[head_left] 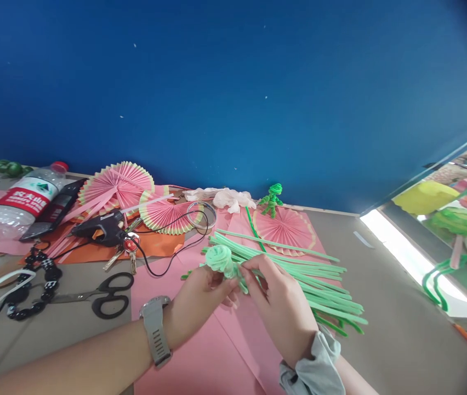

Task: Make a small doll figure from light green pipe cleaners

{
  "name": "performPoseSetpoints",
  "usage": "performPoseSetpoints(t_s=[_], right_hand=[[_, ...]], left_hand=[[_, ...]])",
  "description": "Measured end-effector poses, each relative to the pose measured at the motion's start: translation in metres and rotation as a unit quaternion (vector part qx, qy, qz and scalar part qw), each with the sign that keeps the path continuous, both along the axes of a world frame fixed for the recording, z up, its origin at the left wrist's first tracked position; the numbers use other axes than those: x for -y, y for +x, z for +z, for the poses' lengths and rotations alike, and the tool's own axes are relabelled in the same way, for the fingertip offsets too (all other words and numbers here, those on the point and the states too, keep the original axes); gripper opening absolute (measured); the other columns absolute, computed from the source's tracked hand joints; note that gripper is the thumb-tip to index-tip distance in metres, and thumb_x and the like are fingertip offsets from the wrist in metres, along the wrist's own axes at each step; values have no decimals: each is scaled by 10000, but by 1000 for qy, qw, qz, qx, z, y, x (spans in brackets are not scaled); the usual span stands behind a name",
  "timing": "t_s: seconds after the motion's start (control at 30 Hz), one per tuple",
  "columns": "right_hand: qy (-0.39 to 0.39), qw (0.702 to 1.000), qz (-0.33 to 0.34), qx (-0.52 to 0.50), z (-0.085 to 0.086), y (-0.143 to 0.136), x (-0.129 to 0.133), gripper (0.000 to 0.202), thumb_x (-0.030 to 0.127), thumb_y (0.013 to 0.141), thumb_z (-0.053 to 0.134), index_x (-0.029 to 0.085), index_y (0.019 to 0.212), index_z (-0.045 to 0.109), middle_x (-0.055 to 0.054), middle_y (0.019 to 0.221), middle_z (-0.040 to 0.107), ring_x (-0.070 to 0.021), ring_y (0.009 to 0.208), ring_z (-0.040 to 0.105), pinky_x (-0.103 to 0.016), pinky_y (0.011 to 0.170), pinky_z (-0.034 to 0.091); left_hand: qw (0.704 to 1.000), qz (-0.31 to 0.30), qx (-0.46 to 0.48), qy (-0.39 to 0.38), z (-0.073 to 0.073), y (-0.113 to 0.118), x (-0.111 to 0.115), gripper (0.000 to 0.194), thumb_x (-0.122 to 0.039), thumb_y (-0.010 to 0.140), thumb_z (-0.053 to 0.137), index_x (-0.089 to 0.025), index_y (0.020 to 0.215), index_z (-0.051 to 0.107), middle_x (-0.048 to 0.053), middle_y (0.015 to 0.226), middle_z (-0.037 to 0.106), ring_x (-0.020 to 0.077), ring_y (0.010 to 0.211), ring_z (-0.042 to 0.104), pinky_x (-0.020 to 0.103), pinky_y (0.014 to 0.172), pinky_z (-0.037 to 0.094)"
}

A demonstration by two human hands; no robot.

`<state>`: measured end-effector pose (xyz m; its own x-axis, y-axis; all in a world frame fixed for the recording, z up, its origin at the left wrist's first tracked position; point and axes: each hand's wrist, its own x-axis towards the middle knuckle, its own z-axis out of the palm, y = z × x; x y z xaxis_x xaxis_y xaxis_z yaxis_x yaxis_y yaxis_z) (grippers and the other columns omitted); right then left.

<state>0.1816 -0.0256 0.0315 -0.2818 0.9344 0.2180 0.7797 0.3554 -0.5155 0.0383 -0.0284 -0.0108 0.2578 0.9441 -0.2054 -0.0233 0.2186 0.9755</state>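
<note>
- Hands are meeting over the pink paper (200,356) at the middle of the table (402,329), both working on one small thing.
- The left hand (198,299) is closing its fingertips on a pale green coil (219,257) of fuzzy wire, holding it up off the paper.
- The right hand (280,307) is pinching the loose end of that same wire just to the right of the coil, thumb and forefinger shut on it.
- The coil is sitting at the far tips of both hands, a little nearer the left one, with its round face turned up and toward the camera.
- The wire's free length is running from the coil rightward into the right hand's pinch, so its long axis is lying across the view, roughly left to right.
- A loose bundle of green wires (319,285) is lying on the paper just beyond the right hand, fanning out to the right.
- Scissors (106,296), a glue gun (102,227) and keys (129,249) are lying well apart to the left; pink paper fans (116,184) are resting near the blue wall (233,82).
- A grey watch (155,329) is sitting on the left wrist.
</note>
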Motion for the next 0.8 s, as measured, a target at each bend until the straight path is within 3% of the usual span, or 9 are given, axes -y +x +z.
performPoseSetpoints(t_s=[0.17, 0.53, 0.8], right_hand=[[-9, 1000, -6, -10, 3, 0, 2, 69, 252, 849, 457, 229, 784, 466, 41, 683, 590, -126, 591, 534, -217, 589, 372], [-65, 997, 7, 42, 14, 3, 0, 56, 209, 829, 446, 229, 776, 446, 46, 665, 570, -117, 520, 484, -216, 514, 335], [-77, 993, 84, -20, 19, 14, -13, 94, 212, 851, 443, 222, 760, 464, 61, 583, 492, -92, 481, 424, -185, 466, 340]], left_hand=[[999, 1, 31, -20, 6, -1, 0, 203, -325, 801, 507, -131, 761, 550, 6, 623, 567, 120, 545, 573, 278, 564, 527], [999, -16, 25, -17, 2, -3, 3, 246, -350, 791, 533, -116, 745, 595, 40, 635, 604, 149, 567, 596, 306, 580, 533], [972, -115, 190, -75, 9, -9, 3, 236, -312, 790, 572, -86, 736, 616, 48, 681, 599, 115, 607, 581, 259, 594, 524]])
